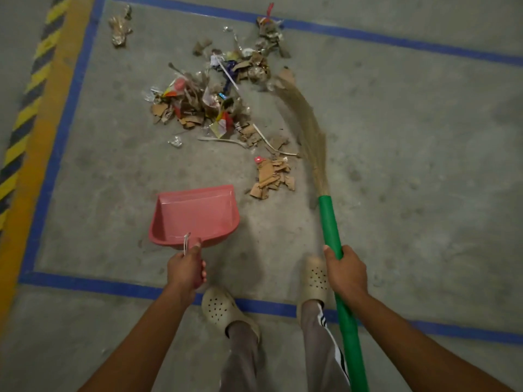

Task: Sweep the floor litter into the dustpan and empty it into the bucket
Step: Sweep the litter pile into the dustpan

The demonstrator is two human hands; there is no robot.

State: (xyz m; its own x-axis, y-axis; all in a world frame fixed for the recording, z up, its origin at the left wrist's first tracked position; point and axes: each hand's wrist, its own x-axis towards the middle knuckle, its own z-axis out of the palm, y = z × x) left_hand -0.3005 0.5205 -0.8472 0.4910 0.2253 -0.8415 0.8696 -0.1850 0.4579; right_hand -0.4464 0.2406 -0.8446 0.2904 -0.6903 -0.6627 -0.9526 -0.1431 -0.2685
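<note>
Evidently sweeping stage: left hand (186,267) grips the empty pink dustpan (195,215) by its handle, right hand (343,271) clasps the green-handled broom (329,222) beside the litter (209,100) (bucket unseen); next, draw scraps panward.

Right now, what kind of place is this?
Probably a warehouse or factory floor: bare concrete floor, a work zone outlined in blue tape, and yellow-black hazard striping along the left edge.
</note>
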